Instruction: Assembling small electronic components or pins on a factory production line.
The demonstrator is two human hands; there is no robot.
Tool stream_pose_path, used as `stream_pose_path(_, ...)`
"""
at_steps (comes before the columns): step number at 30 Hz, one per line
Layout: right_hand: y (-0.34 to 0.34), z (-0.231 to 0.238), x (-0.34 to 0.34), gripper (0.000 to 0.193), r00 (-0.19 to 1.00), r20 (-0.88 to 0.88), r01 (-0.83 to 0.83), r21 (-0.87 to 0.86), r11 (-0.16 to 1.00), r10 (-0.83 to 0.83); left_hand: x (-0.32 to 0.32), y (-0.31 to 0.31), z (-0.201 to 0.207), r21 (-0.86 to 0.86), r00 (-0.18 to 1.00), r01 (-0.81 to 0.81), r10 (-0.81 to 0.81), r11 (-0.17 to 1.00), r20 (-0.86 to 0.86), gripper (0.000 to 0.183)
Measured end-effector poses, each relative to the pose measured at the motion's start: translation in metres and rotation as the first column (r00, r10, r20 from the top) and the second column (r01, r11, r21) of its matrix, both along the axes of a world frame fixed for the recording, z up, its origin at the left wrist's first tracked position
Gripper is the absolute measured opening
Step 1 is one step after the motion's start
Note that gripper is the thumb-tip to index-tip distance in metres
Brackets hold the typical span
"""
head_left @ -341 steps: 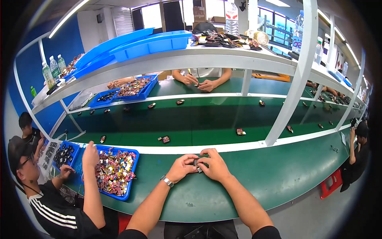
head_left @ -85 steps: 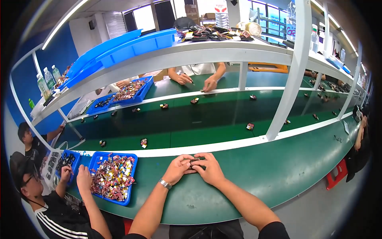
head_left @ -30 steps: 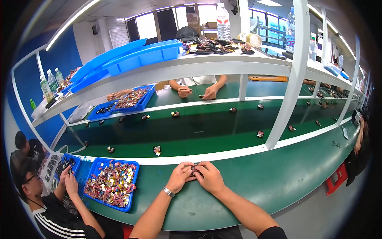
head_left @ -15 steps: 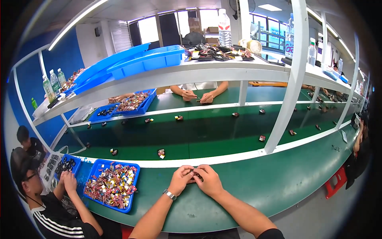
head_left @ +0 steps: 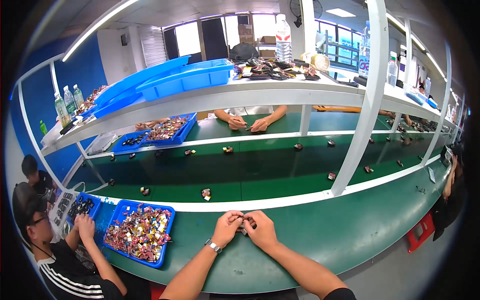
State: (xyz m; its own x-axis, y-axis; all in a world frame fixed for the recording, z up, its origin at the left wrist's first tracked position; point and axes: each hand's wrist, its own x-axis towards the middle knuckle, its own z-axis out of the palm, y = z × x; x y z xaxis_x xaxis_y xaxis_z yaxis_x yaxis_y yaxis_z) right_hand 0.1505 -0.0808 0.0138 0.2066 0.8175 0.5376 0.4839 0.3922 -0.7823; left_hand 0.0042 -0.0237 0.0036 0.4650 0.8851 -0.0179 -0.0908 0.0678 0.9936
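My left hand point(head_left: 227, 229), with a metal-banded watch at its wrist, and my right hand point(head_left: 261, 231) meet over the green table point(head_left: 310, 230). Between their fingertips they pinch a small dark part point(head_left: 243, 228) with a greyish patch; the fingers cover most of it, so its exact kind does not show. To the left of my hands stands a blue tray point(head_left: 167, 240), heaped with small red, white and yellow pieces point(head_left: 137, 232).
Beyond a white rail point(head_left: 235, 204), a green conveyor belt point(head_left: 270, 185) carries spaced small parts point(head_left: 206, 194). A slanting white post point(head_left: 357, 115) and a loaded shelf point(head_left: 250, 95) rise ahead. A co-worker point(head_left: 65, 265) sits at left; another person's hands point(head_left: 260, 124) work across the belt.
My fingers have shifted around the small part, and a greyish bit of it now shows below them. The parts on the belt have moved slightly to the right.
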Motion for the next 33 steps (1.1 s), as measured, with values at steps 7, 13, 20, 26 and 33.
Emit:
stream_pose_path(7, 0.003, -0.002, 0.004, 0.013, 0.999, -0.043, 0.001, -0.013, 1.0, -0.002, 0.001, -0.002, 0.0, 0.022, 0.996, 0.046, -0.047, 0.999, 0.077, 0.019)
stream_pose_path(13, 0.001, 0.003, 0.006, 0.011, 0.999, -0.033, -0.04, -0.014, 0.999, 0.039, -0.001, 0.0, -0.004, 0.019, 0.995, 0.065, -0.066, 0.998, 0.081, 0.019)
stream_pose_path(20, 0.01, 0.002, 0.017, 0.014, 0.991, -0.113, -0.081, -0.067, 0.994, 0.073, 0.001, -0.003, -0.002, 0.119, 0.992, 0.006, -0.021, 0.993, 0.122, 0.029)
stream_pose_path(26, 0.037, -0.01, 0.064, 0.011, 0.928, -0.241, 0.22, -0.264, 0.939, -0.285, -0.028, 0.029, -0.005, 0.247, 0.871, -0.492, 0.476, 0.835, 0.124, 0.012)
stream_pose_path(33, 0.086, -0.002, 0.038, 0.015, 0.95, -0.207, 0.168, -0.289, 0.942, -0.233, -0.031, 0.033, 0.003, 0.154, 0.843, -0.537, 0.535, 0.829, 0.062, 0.012)
